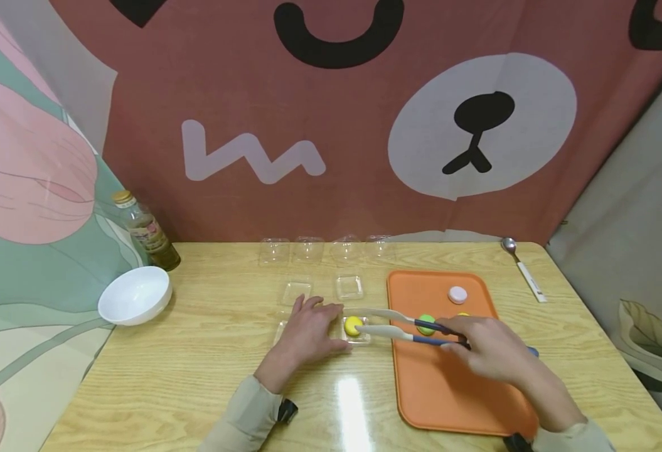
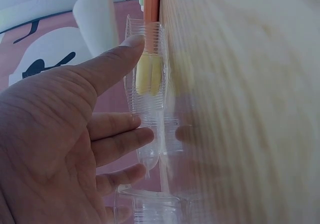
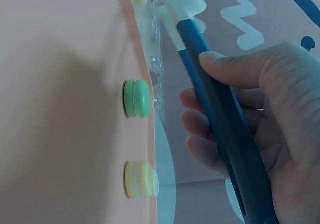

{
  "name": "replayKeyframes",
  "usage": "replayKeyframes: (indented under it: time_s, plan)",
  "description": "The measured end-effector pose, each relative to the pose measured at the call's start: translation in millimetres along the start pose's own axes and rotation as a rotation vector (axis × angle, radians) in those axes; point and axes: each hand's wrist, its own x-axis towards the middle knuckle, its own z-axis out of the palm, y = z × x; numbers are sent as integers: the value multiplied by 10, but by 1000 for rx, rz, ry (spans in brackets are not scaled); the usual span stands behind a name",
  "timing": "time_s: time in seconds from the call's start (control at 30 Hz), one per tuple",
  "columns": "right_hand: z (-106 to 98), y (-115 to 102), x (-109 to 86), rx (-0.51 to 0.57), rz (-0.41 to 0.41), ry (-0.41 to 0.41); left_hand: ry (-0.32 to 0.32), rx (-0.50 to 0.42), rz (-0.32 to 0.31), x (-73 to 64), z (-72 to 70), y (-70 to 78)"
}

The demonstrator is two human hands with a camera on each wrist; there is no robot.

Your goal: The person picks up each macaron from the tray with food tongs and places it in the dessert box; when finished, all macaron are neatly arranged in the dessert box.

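Observation:
A clear plastic box (image 1: 364,339) with a yellow macaron (image 1: 352,326) in it stands left of the orange tray. My left hand (image 1: 310,329) steadies this box between thumb and index finger, its other fingers loosely spread. In the left wrist view, the thumb (image 2: 117,59) lies across the ridged side of the box. My right hand (image 1: 491,348) grips tongs (image 1: 429,341) with dark blue handles and pale tips. The tongs' arms are spread apart; the lower tip reaches the yellow macaron. Under the tongs, a green macaron (image 3: 136,98) sits on the tray.
The orange tray (image 1: 438,402) also bears a pale pink macaron (image 1: 457,294) and another yellow macaron (image 3: 138,179). Several clear plastic pieces (image 1: 309,250) line the table's back. At left are a white bowl (image 1: 135,295) and a bottle (image 1: 152,235); a spoon (image 1: 525,270) lies at right.

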Motion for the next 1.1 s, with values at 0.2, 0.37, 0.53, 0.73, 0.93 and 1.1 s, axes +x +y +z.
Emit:
replayKeyframes:
  time_s: [0.2,0.37,0.53,0.73,0.93,1.1]
  plan:
    - [-42,101,-51,11,52,35,-6,-2,-6,9,3,10]
    - [-108,167,-81,2,69,77,-11,0,-8,10,8,22]
    - [-157,232,-103,1,90,102,-10,0,-11,4,15,23]
    - [-191,305,-123,14,113,112,-10,10,-12,-7,10,17]
    - [-229,361,-166,23,127,125,-6,29,4,-26,-38,22]
    - [-237,400,-201,19,124,159,16,-6,12,-84,-141,0]
